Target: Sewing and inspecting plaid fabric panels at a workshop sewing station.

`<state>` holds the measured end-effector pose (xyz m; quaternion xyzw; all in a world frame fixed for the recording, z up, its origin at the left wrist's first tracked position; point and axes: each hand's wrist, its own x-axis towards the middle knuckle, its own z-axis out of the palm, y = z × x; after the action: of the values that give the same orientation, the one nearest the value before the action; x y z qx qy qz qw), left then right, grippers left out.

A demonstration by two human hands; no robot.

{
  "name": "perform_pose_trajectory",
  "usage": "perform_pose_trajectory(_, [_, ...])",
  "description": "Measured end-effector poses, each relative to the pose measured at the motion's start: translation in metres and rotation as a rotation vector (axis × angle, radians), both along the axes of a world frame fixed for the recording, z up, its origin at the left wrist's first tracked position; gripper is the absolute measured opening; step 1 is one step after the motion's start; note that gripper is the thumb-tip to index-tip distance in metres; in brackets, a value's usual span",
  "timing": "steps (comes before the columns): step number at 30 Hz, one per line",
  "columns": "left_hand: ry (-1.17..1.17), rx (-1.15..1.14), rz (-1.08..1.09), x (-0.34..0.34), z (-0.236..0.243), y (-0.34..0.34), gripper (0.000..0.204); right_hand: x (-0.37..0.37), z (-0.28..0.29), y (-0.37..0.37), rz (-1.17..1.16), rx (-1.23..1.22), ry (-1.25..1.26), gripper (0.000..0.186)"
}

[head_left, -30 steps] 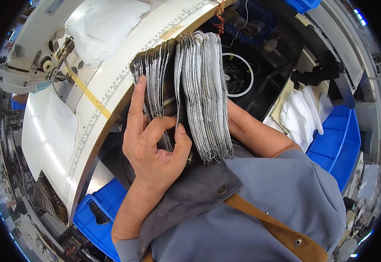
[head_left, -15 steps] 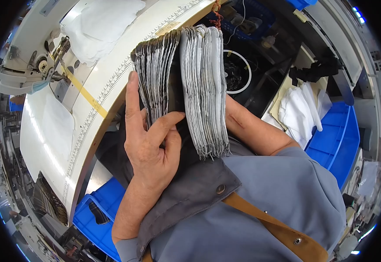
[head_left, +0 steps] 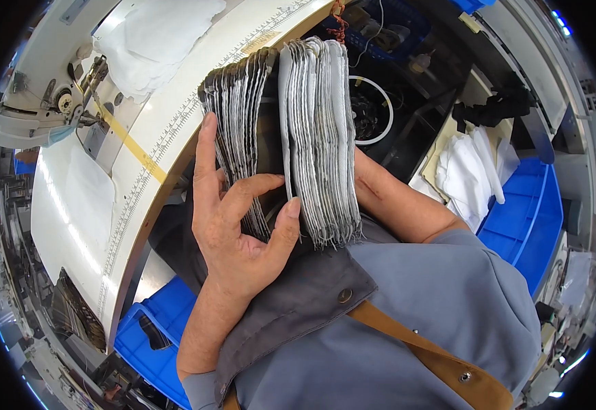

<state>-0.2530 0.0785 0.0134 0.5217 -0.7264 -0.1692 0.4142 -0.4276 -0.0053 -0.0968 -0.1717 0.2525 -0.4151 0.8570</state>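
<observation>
Seen from the head camera, looking down, a person sits at a sewing table point(head_left: 154, 116) with a thick stack of cloth pieces point(head_left: 320, 143) standing on edge above the lap. The layers are dark and whitish, frayed along the lower edge, and they part into a narrower bundle point(head_left: 240, 116) on the left and a fuller one on the right, with a dark gap between.

The left hand point(head_left: 236, 229) is loosely open: the index finger lies straight up the outer side of the left bundle, another finger bends across to the gap, and the thumb stands apart, its tip close to the right bundle. The right forearm point(head_left: 404, 205) runs in behind the stack, which hides the hand; I can't tell what it grips.

The table's curved edge passes close beside that index finger. On the top I see a sewing machine point(head_left: 62, 102), a yellow tape strip point(head_left: 127, 140) and a pile of white cloth point(head_left: 164, 44). Beyond the stack, a white ring point(head_left: 391, 113) is partly covered by it, and an orange cord point(head_left: 339, 24) hangs near its top. A blue bin point(head_left: 154, 372) sits below the table's near end; another blue tub point(head_left: 534, 219) stands at right, beside crumpled white fabric point(head_left: 463, 174) and a black cloth point(head_left: 493, 111).
</observation>
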Motion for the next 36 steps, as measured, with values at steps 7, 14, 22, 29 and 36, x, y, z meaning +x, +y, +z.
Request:
perform_pose_trajectory(7, [-0.013, -0.002, 0.013, 0.000, 0.000, 0.000, 0.029, 0.000, 0.014, 0.007, -0.049, -0.034, 0.065, 0.038])
perform_pose_trajectory(14, [0.010, -0.006, 0.013, 0.001, -0.003, 0.000, 0.030, 0.002, 0.044, 0.020, -0.130, -0.106, 0.206, 0.040])
perform_pose_trajectory(22, [-0.040, -0.023, 0.037, -0.001, -0.002, 0.001, 0.028, 0.000, 0.022, 0.008, -0.054, -0.106, 0.150, 0.042])
perform_pose_trajectory(29, [0.024, 0.071, 0.076, -0.005, 0.002, 0.004, 0.026, 0.004, -0.002, 0.003, -0.074, -0.005, -0.036, 0.043])
perform_pose_trajectory(36, [-0.034, -0.042, 0.149, -0.003, 0.001, 0.002, 0.030, 0.003, 0.029, 0.024, -0.163, -0.232, 0.253, 0.046])
